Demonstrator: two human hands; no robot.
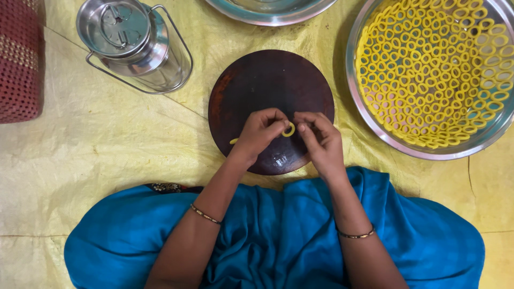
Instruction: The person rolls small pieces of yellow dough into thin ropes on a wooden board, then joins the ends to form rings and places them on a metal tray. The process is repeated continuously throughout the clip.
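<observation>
A round dark wooden board (267,80) lies on the yellow sheet in front of me. Over its near half, my left hand (259,134) and my right hand (321,140) pinch a small yellow dough ring (289,130) between their fingertips. A short yellow end of dough (233,141) pokes out at the left of my left hand. To the right stands a large steel tray (357,109) filled with several rows of the same yellow rings (433,69).
A lidded steel can (134,43) with a wire handle lies at the upper left. A steel bowl's rim (270,16) shows at the top edge. A red woven cushion (19,59) sits at far left. My blue garment (267,235) covers my lap.
</observation>
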